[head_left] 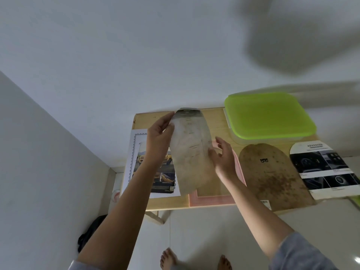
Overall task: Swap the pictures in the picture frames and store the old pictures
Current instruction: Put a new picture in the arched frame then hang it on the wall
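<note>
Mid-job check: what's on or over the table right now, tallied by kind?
Printed pictures: 3 (held sheet, truck print, ADVANCED print)
Bordered white sheet: 1
Pink frame: 1
Brown backing board: 1
Green-lidded box: 1
Total: 7
</note>
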`<state>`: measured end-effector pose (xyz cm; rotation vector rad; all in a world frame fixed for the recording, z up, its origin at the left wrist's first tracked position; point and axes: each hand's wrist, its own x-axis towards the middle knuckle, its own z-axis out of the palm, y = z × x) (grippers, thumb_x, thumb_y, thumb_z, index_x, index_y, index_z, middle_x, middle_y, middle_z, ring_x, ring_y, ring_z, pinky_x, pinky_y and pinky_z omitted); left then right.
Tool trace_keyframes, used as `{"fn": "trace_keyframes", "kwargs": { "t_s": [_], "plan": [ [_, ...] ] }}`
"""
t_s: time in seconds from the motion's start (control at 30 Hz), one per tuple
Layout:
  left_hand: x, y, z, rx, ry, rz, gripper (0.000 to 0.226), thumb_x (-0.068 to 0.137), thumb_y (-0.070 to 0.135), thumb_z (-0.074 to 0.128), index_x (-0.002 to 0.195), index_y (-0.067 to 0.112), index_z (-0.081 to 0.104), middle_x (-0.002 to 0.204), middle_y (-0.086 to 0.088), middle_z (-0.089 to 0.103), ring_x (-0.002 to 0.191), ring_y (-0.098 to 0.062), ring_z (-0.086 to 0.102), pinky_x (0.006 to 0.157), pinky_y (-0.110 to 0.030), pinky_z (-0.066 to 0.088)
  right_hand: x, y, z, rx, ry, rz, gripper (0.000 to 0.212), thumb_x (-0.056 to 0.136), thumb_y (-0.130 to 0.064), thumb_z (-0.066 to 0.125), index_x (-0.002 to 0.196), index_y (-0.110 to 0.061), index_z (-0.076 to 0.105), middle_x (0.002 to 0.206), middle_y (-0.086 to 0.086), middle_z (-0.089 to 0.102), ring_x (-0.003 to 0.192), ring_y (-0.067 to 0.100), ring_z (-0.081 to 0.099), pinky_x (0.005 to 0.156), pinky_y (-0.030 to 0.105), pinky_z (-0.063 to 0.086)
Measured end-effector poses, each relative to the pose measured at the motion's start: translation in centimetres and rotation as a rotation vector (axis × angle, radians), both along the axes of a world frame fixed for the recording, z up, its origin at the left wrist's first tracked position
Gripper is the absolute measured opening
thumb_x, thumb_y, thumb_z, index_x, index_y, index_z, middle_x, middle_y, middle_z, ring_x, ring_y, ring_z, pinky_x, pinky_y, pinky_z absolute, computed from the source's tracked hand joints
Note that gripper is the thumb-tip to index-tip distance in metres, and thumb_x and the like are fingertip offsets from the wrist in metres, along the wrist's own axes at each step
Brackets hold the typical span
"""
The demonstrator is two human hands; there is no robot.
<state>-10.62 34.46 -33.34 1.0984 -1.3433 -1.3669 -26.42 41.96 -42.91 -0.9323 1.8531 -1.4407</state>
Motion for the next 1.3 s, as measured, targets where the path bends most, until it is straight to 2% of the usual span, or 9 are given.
{"fn": "trace_keyframes", "kwargs": {
  "t_s": [0.13,0.27,0.47,0.63,0.77,0.9,1.03,1.13,1.3],
  "plan": [
    [0.2,0.2,-1.6,0.097,0.056,-0.038,0.03,0.094,0.003,0.047,0.117,0.017,0.06,0.103,-0.001,0.067,0.086,-0.018,0.061,0.065,-0.024,0.054,-2.7,0.6,-0.9,0.161,-0.256,0.086,0.045,0.092,-0.013,0.052,0.136,-0.01,0.041,0.125,0.002,0.052,0.097,0.003,0.053,0.069,0.008,0.043],
    [-0.1,0.0,-3.6,0.169,0.032,-0.009,0.03,0.093,0.001,0.046,0.119,0.012,0.059,0.1,-0.003,0.066,0.072,-0.009,0.062,0.056,-0.017,0.051,-4.1,2.1,-1.9,0.197,-0.368,0.082,0.033,0.09,-0.001,0.052,0.123,0.002,0.05,0.085,0.002,0.056,0.051,-0.008,0.054,0.045,0.005,0.037],
    [-1.7,0.6,-9.3,0.259,-0.163,-0.007,0.035,0.09,-0.002,0.047,0.123,0.004,0.056,0.102,-0.008,0.062,0.083,-0.015,0.057,0.079,-0.032,0.05,-6.6,5.0,-4.2,0.319,-0.112,0.06,0.029,0.086,-0.008,0.06,0.115,-0.011,0.057,0.104,0.005,0.058,0.094,0.016,0.055,0.073,0.019,0.043],
    [-3.8,1.9,-13.5,0.255,-0.397,-0.032,0.033,0.085,0.002,0.053,0.116,0.012,0.059,0.115,-0.012,0.062,0.098,-0.023,0.059,0.086,-0.038,0.053,-8.3,7.3,-6.2,0.427,0.186,0.203,0.036,0.086,-0.016,0.061,0.12,-0.009,0.054,0.094,-0.002,0.055,0.083,0.011,0.052,0.067,0.016,0.037],
    [-5.3,2.2,-15.3,0.054,-0.745,-0.116,0.046,0.083,0.009,0.062,0.128,0.007,0.05,0.119,-0.01,0.047,0.102,-0.016,0.043,0.088,-0.016,0.033,-8.8,7.6,-6.9,0.411,0.512,0.232,0.03,0.083,-0.017,0.065,0.109,-0.002,0.058,0.084,0.001,0.049,0.073,0.012,0.043,0.065,0.013,0.036],
    [-6.1,2.4,-16.3,-0.089,-0.906,-0.124,0.054,0.085,0.018,0.062,0.135,0.01,0.041,0.131,-0.012,0.037,0.122,-0.028,0.034,0.101,-0.034,0.035,-8.3,7.3,-7.0,0.454,0.566,0.24,0.036,0.083,-0.016,0.066,0.113,0.0,0.054,0.102,0.013,0.048,0.084,0.017,0.044,0.071,0.023,0.032],
    [-6.0,4.8,-16.5,-0.187,-0.974,-0.103,0.056,0.091,0.025,0.054,0.14,0.008,0.033,0.148,-0.011,0.025,0.136,-0.028,0.021,0.11,-0.041,0.028,-7.4,7.7,-6.6,0.38,0.658,0.321,0.044,0.081,-0.014,0.067,0.121,-0.001,0.051,0.116,0.017,0.047,0.095,0.025,0.052,0.074,0.023,0.04],
    [-5.2,7.3,-17.6,-0.257,-1.092,-0.234,0.066,0.095,0.043,0.034,0.147,0.008,0.016,0.157,-0.008,0.001,0.145,-0.026,-0.004,0.116,-0.038,0.007,-6.0,8.3,-6.9,0.299,0.803,0.504,0.047,0.083,-0.025,0.064,0.125,-0.009,0.053,0.127,0.014,0.05,0.115,0.028,0.051,0.086,0.036,0.049],
    [-4.9,9.4,-19.3,-0.378,-1.253,-0.487,0.074,0.084,0.058,0.003,0.144,0.015,-0.01,0.15,-0.005,-0.022,0.139,-0.025,-0.022,0.114,-0.035,-0.012,-4.6,8.5,-7.7,0.436,0.911,0.606,0.056,0.093,-0.041,0.044,0.142,-0.017,0.034,0.152,0.009,0.025,0.141,0.024,0.019,0.114,0.038,0.02]
  ]
}}
